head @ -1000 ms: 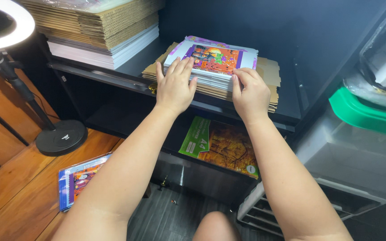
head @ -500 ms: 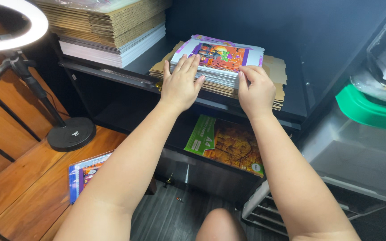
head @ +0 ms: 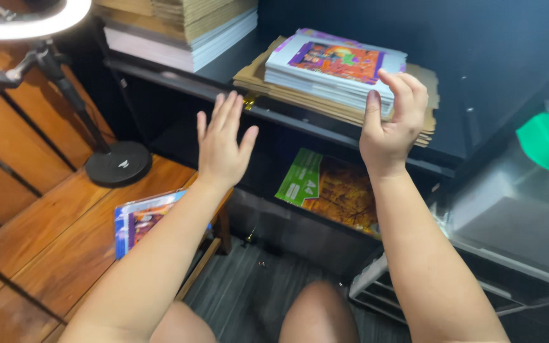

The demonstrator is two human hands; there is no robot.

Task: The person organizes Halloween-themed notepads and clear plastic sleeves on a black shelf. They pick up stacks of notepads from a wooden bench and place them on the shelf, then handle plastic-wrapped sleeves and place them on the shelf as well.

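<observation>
On the black shelf, a stack of flat printed packs with white edges and an orange-and-purple picture on top is lying squarely on a pile of brown cardboard sheets. The right hand is touching the stack's near right corner, thumb against its front edge and fingers curling over the top. The left hand is hovering below the shelf edge, fingers spreading wide, holding nothing.
</observation>
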